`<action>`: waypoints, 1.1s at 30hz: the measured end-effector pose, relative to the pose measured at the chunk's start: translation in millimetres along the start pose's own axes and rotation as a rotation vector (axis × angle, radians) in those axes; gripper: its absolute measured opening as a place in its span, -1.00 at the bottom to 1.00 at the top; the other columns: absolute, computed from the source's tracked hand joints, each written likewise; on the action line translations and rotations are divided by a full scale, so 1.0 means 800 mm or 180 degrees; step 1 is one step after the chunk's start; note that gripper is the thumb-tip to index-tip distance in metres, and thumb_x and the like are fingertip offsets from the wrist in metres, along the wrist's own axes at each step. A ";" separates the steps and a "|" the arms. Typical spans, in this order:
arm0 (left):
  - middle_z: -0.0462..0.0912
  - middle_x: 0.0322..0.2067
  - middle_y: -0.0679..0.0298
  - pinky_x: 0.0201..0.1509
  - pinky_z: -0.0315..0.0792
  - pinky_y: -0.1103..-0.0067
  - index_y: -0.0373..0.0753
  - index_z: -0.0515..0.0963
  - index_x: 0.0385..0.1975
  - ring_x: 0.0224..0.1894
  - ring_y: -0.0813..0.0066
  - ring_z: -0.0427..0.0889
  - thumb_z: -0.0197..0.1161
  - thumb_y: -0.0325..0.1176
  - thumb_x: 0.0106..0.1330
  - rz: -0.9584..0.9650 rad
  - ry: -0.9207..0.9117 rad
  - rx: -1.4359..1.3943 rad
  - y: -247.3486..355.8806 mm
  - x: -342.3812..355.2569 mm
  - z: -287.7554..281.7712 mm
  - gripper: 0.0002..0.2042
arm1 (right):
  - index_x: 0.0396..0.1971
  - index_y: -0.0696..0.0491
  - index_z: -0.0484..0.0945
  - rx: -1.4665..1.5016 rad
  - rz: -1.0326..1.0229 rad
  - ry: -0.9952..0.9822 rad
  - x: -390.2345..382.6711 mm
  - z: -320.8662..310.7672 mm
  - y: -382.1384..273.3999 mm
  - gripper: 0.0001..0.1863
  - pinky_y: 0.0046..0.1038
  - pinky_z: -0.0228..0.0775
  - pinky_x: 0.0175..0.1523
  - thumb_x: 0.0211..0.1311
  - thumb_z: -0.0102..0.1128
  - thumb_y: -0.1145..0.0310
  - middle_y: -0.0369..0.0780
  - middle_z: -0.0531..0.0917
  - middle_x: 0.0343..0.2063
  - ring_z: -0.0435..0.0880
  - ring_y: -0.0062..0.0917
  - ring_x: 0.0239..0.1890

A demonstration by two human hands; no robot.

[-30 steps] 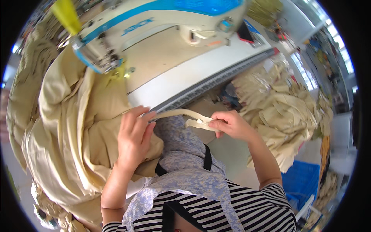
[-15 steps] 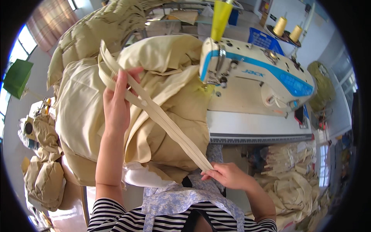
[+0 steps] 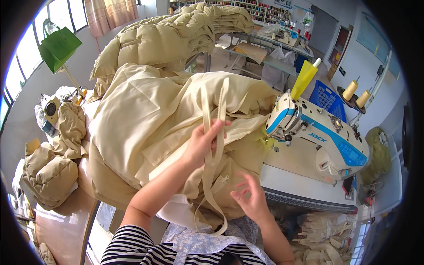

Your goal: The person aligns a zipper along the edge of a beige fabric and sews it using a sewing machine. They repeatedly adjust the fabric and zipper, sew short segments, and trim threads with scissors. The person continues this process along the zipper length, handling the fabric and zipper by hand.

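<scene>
My left hand (image 3: pixel 204 142) is closed on a long cream zipper tape (image 3: pixel 221 101), held over a big heap of cream fabric (image 3: pixel 126 110). The tape's two upper ends rise above my fingers, and its lower part dangles in a loop toward my lap. My right hand (image 3: pixel 249 198) is open with bent, spread fingers and nothing in it, just below a small light zipper pull (image 3: pixel 224 179). To the right of the fabric stands a white-and-blue sewing machine (image 3: pixel 316 132) on a table with a ruler strip (image 3: pixel 309 199) along its front edge.
Quilted beige pieces (image 3: pixel 150 42) are piled behind, and puffy bundles (image 3: pixel 48 176) lie at left. Thread cones (image 3: pixel 351 90) and a blue basket (image 3: pixel 327 101) are at right. Cream pieces (image 3: pixel 322 238) lie below the table. A green bag (image 3: pixel 59 46) hangs by the window.
My right hand has let go of the tape, which now hangs from my left hand. That hand has moved rightward, and the view has tilted up to show more of the room.
</scene>
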State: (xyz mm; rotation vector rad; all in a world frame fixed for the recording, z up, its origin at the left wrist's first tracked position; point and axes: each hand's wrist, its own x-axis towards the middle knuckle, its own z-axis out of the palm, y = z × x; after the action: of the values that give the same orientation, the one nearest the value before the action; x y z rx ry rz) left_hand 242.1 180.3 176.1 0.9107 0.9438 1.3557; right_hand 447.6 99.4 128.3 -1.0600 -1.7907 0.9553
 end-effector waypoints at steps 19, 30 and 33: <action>0.39 -0.56 0.55 -0.51 0.17 0.73 -0.22 0.65 -0.06 -0.57 0.80 0.27 0.20 -0.17 0.52 -0.0571 -0.0977 0.0334 -0.054 -0.063 0.026 -0.74 | -0.10 0.21 0.59 0.1292 0.0401 0.0083 0.060 -0.051 -0.013 -0.72 -0.70 0.40 -0.31 0.42 0.29 0.28 -0.36 0.62 -0.43 0.55 -0.78 -0.40; 0.35 -0.63 0.50 -0.55 0.07 0.69 -0.23 0.52 -0.19 -0.62 0.76 0.24 0.19 -0.21 0.53 -0.0616 -0.0918 0.0165 -0.061 -0.064 0.036 -0.80 | -0.23 0.13 0.60 0.0825 0.0607 -0.0402 0.081 -0.067 -0.005 -0.85 -0.68 0.31 -0.35 0.40 0.28 0.35 -0.42 0.60 -0.43 0.45 -0.83 -0.45; 0.35 -0.62 0.51 -0.55 0.07 0.69 -0.23 0.52 -0.18 -0.62 0.76 0.23 0.20 -0.21 0.52 -0.0736 -0.0895 0.0248 -0.064 -0.063 0.038 -0.80 | -0.22 0.13 0.60 0.0684 0.0580 -0.0579 0.084 -0.073 -0.005 -0.88 -0.66 0.34 -0.31 0.39 0.27 0.40 -0.41 0.61 -0.41 0.46 -0.82 -0.43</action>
State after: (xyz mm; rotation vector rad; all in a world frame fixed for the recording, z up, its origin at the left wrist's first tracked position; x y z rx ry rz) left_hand 289.2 129.5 140.7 0.9892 0.8588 0.9721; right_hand 479.1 170.6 171.5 -1.0386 -1.7086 1.3615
